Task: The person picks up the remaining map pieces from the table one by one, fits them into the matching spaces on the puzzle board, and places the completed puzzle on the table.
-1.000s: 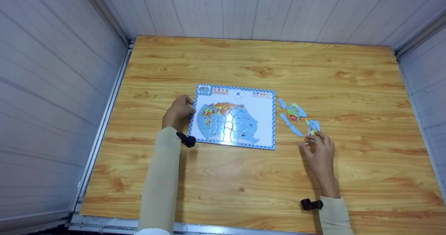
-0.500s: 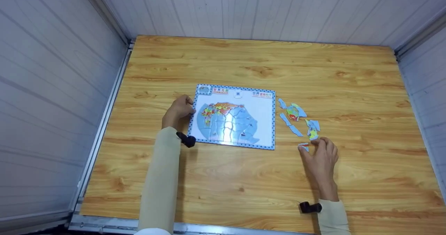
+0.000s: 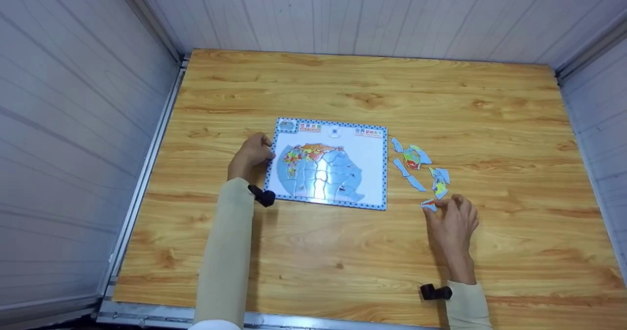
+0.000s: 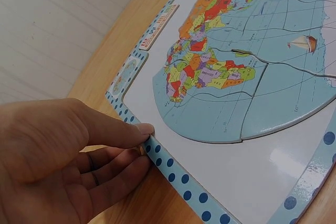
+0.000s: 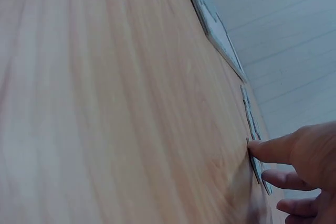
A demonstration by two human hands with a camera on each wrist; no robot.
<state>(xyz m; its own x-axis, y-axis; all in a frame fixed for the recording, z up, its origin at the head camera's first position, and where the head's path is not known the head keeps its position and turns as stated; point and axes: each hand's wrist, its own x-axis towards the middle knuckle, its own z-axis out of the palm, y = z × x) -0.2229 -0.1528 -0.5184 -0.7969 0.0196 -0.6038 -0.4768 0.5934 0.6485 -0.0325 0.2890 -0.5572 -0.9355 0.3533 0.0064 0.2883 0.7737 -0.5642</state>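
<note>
A world-map jigsaw board (image 3: 374, 168) with a blue dotted border lies flat, its map partly filled with pieces. My left hand (image 3: 251, 154) holds the board's left edge; in the left wrist view the thumb (image 4: 137, 134) lies on the border and the other fingers are curled against the edge. To the right of the board, my right hand (image 3: 453, 224) pinches a small blue puzzle piece (image 3: 428, 204) with a red patch between thumb and forefinger. That piece (image 5: 254, 163) appears edge-on, slightly tilted, in the right wrist view.
Several loose pieces lie between board and right hand: a green and red one (image 3: 412, 158), a blue strip (image 3: 416, 183), a yellow and blue one (image 3: 440, 188). Pale panels (image 3: 333, 16) wall the wooden table (image 3: 333, 256) at the back and both sides.
My right hand has drawn back toward me from the loose pieces, and its thumb and forefinger have closed on the small piece, which has turned slightly. The left hand and board have stayed still.
</note>
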